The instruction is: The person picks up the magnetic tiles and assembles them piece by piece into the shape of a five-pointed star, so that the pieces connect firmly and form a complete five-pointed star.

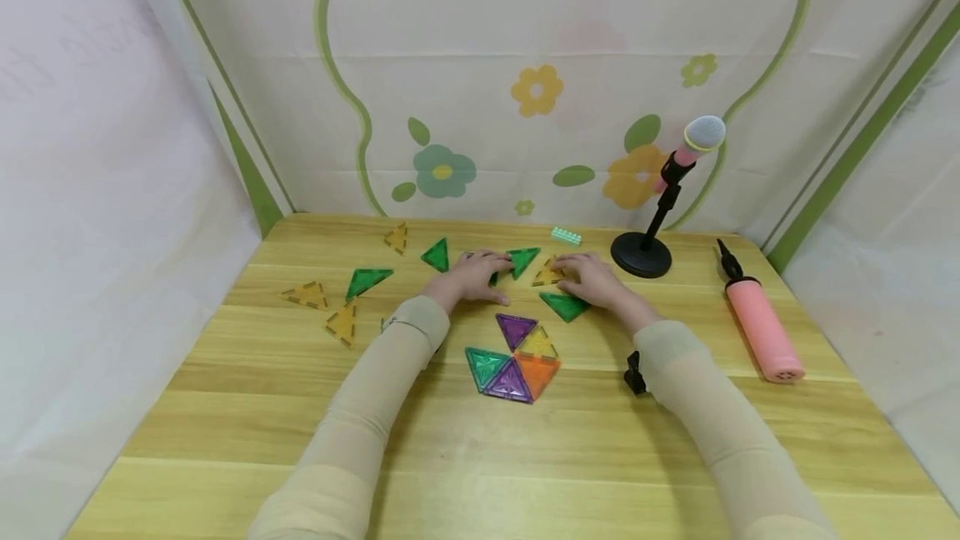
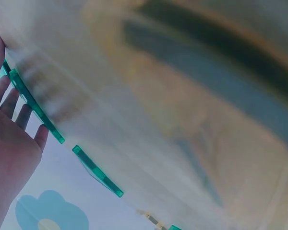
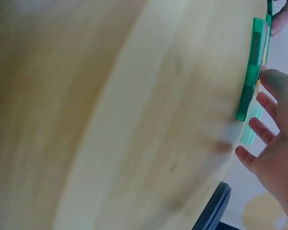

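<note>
Flat triangular tiles, see-through and coloured, lie about the wooden table (image 1: 465, 465). My left hand (image 1: 474, 275) rests over a mostly covered green tile, fingers loosely stretched toward another green triangle (image 1: 522, 261). In the left wrist view its fingertips overlap the edge of a green tile (image 2: 36, 105). My right hand (image 1: 594, 280) reaches low with relaxed fingers, its fingertips at an orange-yellow triangle (image 1: 549, 274). Just below them lies a green triangle (image 1: 564, 306). Nearer me, purple (image 1: 510, 382), orange (image 1: 537, 373), yellow (image 1: 538, 343) and teal (image 1: 485, 367) triangles form a partial ring.
Loose green (image 1: 367, 280) and orange-yellow (image 1: 306, 295) triangles lie at the left. A toy microphone (image 1: 703, 136) stands on a black base (image 1: 641, 255) at the back right, beside a pink hand pump (image 1: 763, 330). A small mint-coloured block (image 1: 566, 236) sits near the back edge.
</note>
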`<action>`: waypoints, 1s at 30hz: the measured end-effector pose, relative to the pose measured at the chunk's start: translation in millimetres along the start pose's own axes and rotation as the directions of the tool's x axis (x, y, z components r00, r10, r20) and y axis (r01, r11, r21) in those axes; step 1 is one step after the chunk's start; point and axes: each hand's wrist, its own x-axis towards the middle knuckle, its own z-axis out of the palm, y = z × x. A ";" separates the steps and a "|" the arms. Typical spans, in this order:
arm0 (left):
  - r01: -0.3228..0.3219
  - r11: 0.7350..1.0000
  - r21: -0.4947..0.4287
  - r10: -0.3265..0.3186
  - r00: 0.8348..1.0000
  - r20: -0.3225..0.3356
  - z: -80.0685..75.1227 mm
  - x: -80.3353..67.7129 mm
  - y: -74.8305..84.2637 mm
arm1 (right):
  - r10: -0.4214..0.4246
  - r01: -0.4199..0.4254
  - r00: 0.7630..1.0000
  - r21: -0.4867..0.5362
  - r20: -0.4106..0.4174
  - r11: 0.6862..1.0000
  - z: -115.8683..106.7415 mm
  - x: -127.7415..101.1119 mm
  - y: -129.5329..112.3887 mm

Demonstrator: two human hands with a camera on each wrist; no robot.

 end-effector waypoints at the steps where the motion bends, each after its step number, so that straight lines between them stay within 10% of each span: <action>1: 0.002 1.000 -0.001 -0.002 1.000 0.007 -0.9 0.1 0.4 | -0.002 0.002 1.000 -0.003 0.009 1.000 0.1 0.7 -1.4; 17: 0.020 1.000 -0.016 -0.019 0.997 0.081 -10.2 1.5 7.5 | 0.051 -0.051 0.992 0.001 0.112 0.999 -1.5 9.5 -16.4; 30: 0.039 0.999 -0.024 -0.039 0.999 -0.026 1.6 -3.5 3.7 | -0.029 0.027 0.999 0.034 0.035 0.999 -9.0 -10.8 -7.9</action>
